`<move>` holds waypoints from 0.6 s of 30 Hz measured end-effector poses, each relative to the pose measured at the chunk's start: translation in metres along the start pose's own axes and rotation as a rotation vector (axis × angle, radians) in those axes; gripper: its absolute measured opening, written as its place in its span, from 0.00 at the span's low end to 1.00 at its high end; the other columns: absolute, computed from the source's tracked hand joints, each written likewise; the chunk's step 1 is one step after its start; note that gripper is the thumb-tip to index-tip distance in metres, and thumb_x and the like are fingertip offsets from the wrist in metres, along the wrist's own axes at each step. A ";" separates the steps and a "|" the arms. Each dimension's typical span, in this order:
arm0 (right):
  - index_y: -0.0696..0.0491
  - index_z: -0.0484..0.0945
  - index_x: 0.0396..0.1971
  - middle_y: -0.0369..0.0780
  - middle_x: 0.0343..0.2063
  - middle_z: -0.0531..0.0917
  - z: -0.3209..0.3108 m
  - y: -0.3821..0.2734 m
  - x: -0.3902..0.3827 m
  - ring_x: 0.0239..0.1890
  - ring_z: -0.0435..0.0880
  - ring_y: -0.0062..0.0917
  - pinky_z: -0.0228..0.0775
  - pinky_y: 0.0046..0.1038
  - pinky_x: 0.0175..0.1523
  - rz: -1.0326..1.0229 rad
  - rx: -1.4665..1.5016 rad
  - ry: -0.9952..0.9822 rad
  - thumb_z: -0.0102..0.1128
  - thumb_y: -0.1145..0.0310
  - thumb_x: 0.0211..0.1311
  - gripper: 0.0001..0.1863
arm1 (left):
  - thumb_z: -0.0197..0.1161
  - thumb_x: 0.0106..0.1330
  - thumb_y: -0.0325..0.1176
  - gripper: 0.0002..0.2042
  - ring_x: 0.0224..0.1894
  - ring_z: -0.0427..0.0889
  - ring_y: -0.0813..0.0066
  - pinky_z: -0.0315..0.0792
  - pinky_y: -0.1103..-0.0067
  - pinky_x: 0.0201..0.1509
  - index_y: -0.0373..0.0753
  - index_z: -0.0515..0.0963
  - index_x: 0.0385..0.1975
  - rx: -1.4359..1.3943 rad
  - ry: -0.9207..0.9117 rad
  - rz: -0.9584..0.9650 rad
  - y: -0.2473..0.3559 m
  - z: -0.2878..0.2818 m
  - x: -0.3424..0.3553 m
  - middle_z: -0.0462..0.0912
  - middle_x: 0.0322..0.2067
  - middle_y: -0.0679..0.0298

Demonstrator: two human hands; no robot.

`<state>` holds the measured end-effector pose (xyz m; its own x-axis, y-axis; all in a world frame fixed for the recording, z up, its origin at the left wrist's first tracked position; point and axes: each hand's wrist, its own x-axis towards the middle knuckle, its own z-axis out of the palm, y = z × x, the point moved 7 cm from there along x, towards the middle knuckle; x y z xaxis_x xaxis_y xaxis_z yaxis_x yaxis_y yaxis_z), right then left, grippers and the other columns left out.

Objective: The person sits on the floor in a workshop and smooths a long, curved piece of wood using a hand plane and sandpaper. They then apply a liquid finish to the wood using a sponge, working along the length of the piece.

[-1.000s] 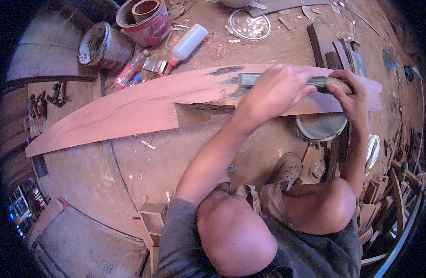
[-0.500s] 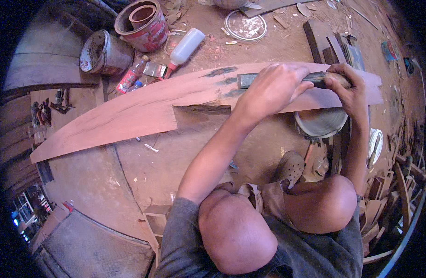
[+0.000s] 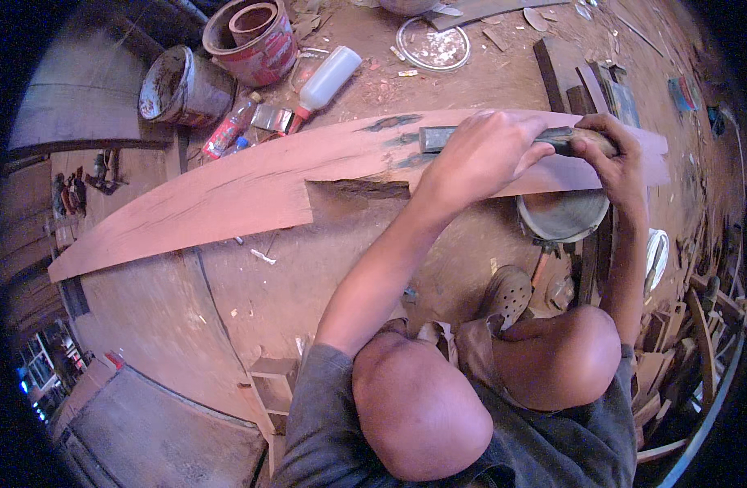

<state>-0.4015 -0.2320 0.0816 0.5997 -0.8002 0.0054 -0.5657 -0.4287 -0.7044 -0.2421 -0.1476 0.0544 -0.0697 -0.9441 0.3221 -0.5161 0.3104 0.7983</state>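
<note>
clasping a chisel-like tool [image 3: 559, 140] in closed left hand [image 3: 483, 154], nearer its blade [image 3: 436, 140], and curled right hand [image 3: 624, 160] round its handle [image 3: 596, 141], pointing it leftward of both, along the board [image 3: 227, 183] beneath them.

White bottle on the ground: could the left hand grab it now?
Probably not: the left hand grips the bladed tool, and the white bottle lies beyond the wooden board.

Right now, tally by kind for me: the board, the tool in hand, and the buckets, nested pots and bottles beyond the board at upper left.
Board: 1
Hand tool: 1
Buckets: 2, grey bucket and red bucket
Nested pot: 1
Bottles: 3, white bottle, red-labelled bottle, blue-capped bottle
Total: 8
</note>
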 end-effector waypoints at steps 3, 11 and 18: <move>0.59 0.79 0.35 0.39 0.32 0.82 -0.001 0.001 -0.002 0.39 0.80 0.22 0.71 0.25 0.46 0.009 0.001 0.010 0.70 0.65 0.55 0.14 | 0.60 0.65 0.39 0.15 0.43 0.81 0.47 0.75 0.61 0.46 0.37 0.78 0.47 0.034 -0.018 0.005 -0.004 0.004 -0.001 0.82 0.40 0.49; 0.59 0.79 0.37 0.39 0.33 0.83 0.010 -0.002 0.002 0.38 0.80 0.23 0.72 0.25 0.46 -0.069 -0.002 -0.021 0.69 0.65 0.57 0.14 | 0.60 0.65 0.40 0.15 0.43 0.81 0.47 0.75 0.61 0.46 0.38 0.79 0.46 0.008 -0.006 -0.029 -0.011 -0.006 -0.010 0.83 0.39 0.49; 0.60 0.79 0.37 0.40 0.33 0.83 0.005 0.001 0.003 0.38 0.81 0.24 0.72 0.26 0.46 -0.021 0.019 -0.004 0.69 0.64 0.56 0.15 | 0.60 0.65 0.40 0.14 0.42 0.81 0.48 0.74 0.60 0.46 0.36 0.79 0.43 -0.018 0.003 -0.007 0.000 -0.005 -0.003 0.83 0.38 0.49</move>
<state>-0.3976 -0.2326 0.0779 0.6138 -0.7893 0.0171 -0.5423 -0.4372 -0.7175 -0.2380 -0.1445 0.0557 -0.0633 -0.9460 0.3180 -0.5008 0.3057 0.8098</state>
